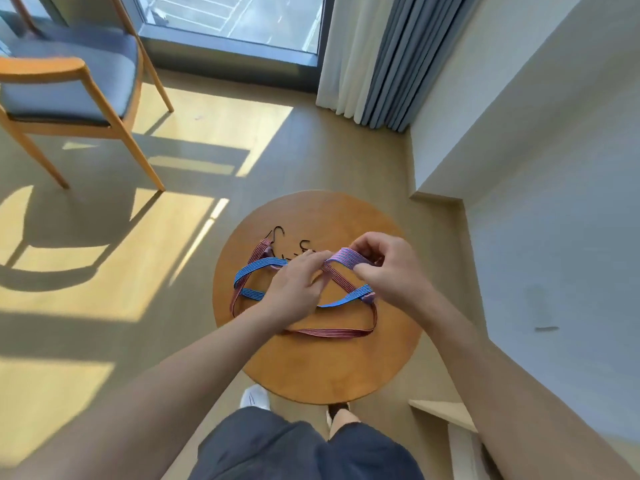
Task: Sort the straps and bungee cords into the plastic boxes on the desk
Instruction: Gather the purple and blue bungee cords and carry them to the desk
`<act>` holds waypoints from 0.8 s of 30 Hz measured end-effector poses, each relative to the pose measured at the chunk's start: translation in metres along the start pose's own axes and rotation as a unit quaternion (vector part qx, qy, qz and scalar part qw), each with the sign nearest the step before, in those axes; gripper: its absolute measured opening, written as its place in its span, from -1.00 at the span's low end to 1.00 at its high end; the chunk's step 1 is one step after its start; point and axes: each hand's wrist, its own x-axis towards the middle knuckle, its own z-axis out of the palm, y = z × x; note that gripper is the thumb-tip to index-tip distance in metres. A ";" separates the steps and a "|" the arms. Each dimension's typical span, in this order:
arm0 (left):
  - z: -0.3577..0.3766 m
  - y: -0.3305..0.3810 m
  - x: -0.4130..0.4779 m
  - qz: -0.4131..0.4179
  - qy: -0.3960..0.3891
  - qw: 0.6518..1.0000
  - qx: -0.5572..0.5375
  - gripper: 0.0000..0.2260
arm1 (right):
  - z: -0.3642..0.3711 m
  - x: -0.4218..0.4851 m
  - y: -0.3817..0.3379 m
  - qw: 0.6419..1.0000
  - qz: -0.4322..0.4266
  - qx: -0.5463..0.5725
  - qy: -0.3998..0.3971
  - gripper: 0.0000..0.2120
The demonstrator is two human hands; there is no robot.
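Both hands are over the round wooden worktop (311, 368), and the action sits right in the middle of it. The right hand (388, 268), at about 2 o'clock on the disc, has thumb and fingers curled in, pinching a folded loop of the red-striped cord (332, 332) and lifting it clear of the wood. The left hand (294, 285), near the centre, has its fingertips bunched on the same cord just beside that fold, where the band crosses itself. The rest of the red-striped cord trails down and sweeps in a long flat curve through 5 and 6 o'clock. The blue-striped cord (256, 266) lies tangled with it, one loop out at 9 o'clock, the other end passing under the hands and showing again at 3 o'clock below the right wrist. A black hook (278, 232) lies at 11 o'clock, with a second, smaller one just beside it toward 12. Beyond the worktop, a wooden chair (69, 81) with a grey seat stands on the sunlit floor (104, 271), and a curtain (381, 57) hangs by the window (235, 15).
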 end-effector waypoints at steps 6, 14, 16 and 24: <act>-0.040 0.056 0.016 0.008 0.077 0.995 -0.068 -0.84 | -0.039 -0.002 -0.041 0.994 -0.055 0.082 0.052 -0.78; -0.066 0.133 0.015 0.093 0.061 0.964 -0.241 -0.83 | -0.097 -0.010 -0.075 0.959 -0.121 0.256 0.026 -0.84; -0.069 0.148 0.012 0.102 0.030 0.954 -0.280 -0.84 | -0.105 -0.012 -0.078 0.953 -0.135 0.271 0.024 -0.85; -0.072 0.177 0.015 0.104 0.112 0.944 -0.291 -0.83 | -0.123 -0.012 -0.080 0.946 -0.175 0.274 0.022 -0.83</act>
